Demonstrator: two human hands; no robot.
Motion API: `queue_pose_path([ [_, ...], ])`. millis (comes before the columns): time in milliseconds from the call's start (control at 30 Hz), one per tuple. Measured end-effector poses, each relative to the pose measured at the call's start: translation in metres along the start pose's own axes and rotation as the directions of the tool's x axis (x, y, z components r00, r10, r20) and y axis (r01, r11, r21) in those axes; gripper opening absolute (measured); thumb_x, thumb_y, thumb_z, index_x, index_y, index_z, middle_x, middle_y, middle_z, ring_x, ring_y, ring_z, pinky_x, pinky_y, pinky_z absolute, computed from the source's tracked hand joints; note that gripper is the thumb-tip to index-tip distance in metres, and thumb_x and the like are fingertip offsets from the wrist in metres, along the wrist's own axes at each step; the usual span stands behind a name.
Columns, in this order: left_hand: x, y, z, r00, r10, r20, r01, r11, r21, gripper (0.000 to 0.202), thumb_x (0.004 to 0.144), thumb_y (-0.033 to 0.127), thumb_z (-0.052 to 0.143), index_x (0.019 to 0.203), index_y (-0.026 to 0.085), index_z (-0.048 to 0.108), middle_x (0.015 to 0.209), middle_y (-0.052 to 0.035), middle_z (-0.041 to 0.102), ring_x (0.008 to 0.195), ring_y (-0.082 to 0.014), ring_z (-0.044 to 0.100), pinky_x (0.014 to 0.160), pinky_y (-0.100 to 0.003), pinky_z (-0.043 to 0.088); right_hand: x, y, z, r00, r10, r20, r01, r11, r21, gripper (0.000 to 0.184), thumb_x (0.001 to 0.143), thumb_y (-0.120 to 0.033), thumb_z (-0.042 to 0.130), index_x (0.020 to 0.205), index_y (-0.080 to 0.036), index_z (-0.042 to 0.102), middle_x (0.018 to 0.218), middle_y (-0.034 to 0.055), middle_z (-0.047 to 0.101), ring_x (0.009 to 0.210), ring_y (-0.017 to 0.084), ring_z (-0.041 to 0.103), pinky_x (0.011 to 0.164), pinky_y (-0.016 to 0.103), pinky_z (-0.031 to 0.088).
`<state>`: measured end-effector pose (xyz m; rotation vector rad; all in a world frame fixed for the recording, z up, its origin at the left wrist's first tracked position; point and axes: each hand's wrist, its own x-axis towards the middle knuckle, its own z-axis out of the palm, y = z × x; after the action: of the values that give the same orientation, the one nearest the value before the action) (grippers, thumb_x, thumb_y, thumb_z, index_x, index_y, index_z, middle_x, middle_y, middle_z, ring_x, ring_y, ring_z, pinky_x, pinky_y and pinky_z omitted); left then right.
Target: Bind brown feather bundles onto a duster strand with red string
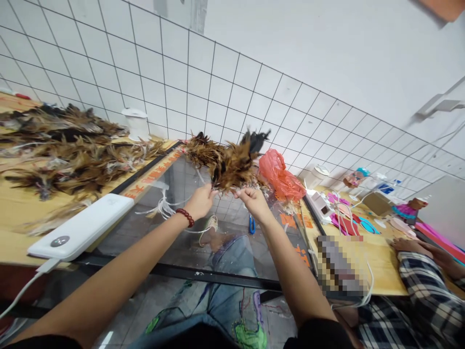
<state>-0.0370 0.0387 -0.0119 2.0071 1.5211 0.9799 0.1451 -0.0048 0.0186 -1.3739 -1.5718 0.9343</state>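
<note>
My left hand (201,199) and my right hand (254,199) are both closed on the base of a bunch of brown and black feathers (227,162), held up over a glass table top (189,228). Thin white string (163,206) trails from the left hand across the glass. A dark red bead bracelet (186,216) sits on my left wrist. Blue scissors (252,224) lie on the glass just below my right hand.
Several feather bundles (69,155) lie on the wooden table at left, with a white power bank (82,225) and a white spool (136,123). A red plastic bag (279,177) sits behind. At right, another person's plaid sleeve (421,286) rests by colourful craft pieces (345,223).
</note>
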Motion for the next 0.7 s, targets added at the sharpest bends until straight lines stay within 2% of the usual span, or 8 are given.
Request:
queue_pose_path([
  [67, -0.002, 0.007, -0.002, 0.998, -0.027, 0.053, 0.015, 0.979, 0.204, 0.014, 0.090, 0.023, 0.043, 0.084, 0.015, 0.053, 0.082, -0.0137, 0.066, 0.082, -0.0238, 0.063, 0.069, -0.030, 0.043, -0.010, -0.015, -0.002, 0.982, -0.169, 0.085, 0.189, 0.908, -0.375, 0.019, 0.083, -0.027, 0.054, 0.075, -0.017, 0.068, 0.061, -0.0005, 0.061, 0.057, 0.011, 0.051, 0.057, 0.022, 0.034],
  [133, -0.005, 0.014, -0.004, 0.991, -0.038, 0.130, -0.009, 0.938, 0.346, 0.019, 0.091, 0.021, 0.038, 0.094, 0.012, 0.055, 0.088, -0.0184, 0.067, 0.087, -0.0272, 0.065, 0.071, -0.032, 0.045, -0.019, -0.033, -0.002, 0.947, -0.258, 0.189, 0.318, 0.692, -0.648, 0.021, 0.087, -0.025, 0.050, 0.085, -0.019, 0.071, 0.074, 0.0028, 0.068, 0.069, 0.015, 0.059, 0.063, 0.024, 0.037],
  [233, -0.012, 0.025, -0.010, 0.967, 0.049, 0.251, -0.173, 0.850, 0.498, 0.027, 0.091, 0.017, 0.034, 0.104, 0.009, 0.055, 0.090, -0.0205, 0.066, 0.084, -0.0310, 0.067, 0.070, -0.037, 0.047, -0.016, -0.062, -0.004, 0.907, -0.324, 0.269, 0.392, 0.415, -0.821, 0.027, 0.091, -0.027, 0.045, 0.095, -0.023, 0.071, 0.094, 0.0053, 0.071, 0.086, 0.019, 0.063, 0.068, 0.026, 0.040],
  [333, -0.023, 0.035, -0.015, 0.939, 0.160, 0.305, -0.320, 0.735, 0.598, 0.035, 0.091, 0.015, 0.028, 0.111, 0.006, 0.056, 0.091, -0.0223, 0.063, 0.079, -0.0334, 0.067, 0.066, -0.041, 0.048, 0.002, -0.083, -0.012, 0.887, -0.336, 0.317, 0.419, 0.296, -0.859, 0.026, 0.091, -0.029, 0.047, 0.099, -0.025, 0.071, 0.102, 0.0047, 0.070, 0.093, 0.020, 0.063, 0.069, 0.026, 0.041],
  [433, -0.034, 0.041, -0.017, 0.914, 0.274, 0.300, -0.406, 0.649, 0.644, 0.046, 0.090, 0.011, 0.023, 0.127, 0.005, 0.050, 0.092, -0.0237, 0.060, 0.074, -0.0334, 0.066, 0.060, -0.041, 0.048, 0.025, -0.091, -0.017, 0.916, -0.290, 0.276, 0.359, 0.289, -0.888, 0.022, 0.088, -0.031, 0.052, 0.096, -0.026, 0.073, 0.102, 0.0045, 0.070, 0.095, 0.020, 0.063, 0.072, 0.027, 0.044],
  [567, -0.043, 0.043, -0.019, 0.882, 0.381, 0.279, -0.462, 0.574, 0.676, 0.056, 0.088, 0.006, 0.022, 0.141, 0.008, 0.039, 0.089, -0.0211, 0.059, 0.067, -0.0285, 0.064, 0.055, -0.037, 0.046, 0.046, -0.086, -0.012, 0.957, -0.197, 0.214, 0.274, 0.367, -0.889, 0.018, 0.082, -0.037, 0.062, 0.088, -0.026, 0.075, 0.093, 0.0037, 0.073, 0.091, 0.021, 0.064, 0.072, 0.027, 0.045],
  [633, -0.042, 0.042, -0.024, 0.834, 0.428, 0.349, -0.542, 0.513, 0.665, 0.052, 0.088, 0.007, 0.024, 0.135, 0.008, 0.046, 0.086, -0.0190, 0.059, 0.068, -0.0274, 0.063, 0.055, -0.035, 0.044, 0.054, -0.082, -0.011, 0.958, -0.198, 0.209, 0.277, 0.439, -0.854, 0.019, 0.080, -0.041, 0.064, 0.087, -0.027, 0.075, 0.089, 0.0025, 0.073, 0.089, 0.020, 0.064, 0.071, 0.027, 0.045],
  [700, -0.036, 0.038, -0.035, 0.755, 0.472, 0.456, -0.650, 0.446, 0.615, 0.044, 0.089, 0.010, 0.028, 0.124, 0.010, 0.054, 0.084, -0.0163, 0.059, 0.068, -0.0251, 0.062, 0.055, -0.032, 0.043, 0.059, -0.077, -0.020, 0.962, -0.160, 0.223, 0.274, 0.527, -0.804, 0.016, 0.079, -0.037, 0.067, 0.084, -0.025, 0.076, 0.085, 0.0015, 0.072, 0.084, 0.017, 0.063, 0.072, 0.025, 0.045],
])
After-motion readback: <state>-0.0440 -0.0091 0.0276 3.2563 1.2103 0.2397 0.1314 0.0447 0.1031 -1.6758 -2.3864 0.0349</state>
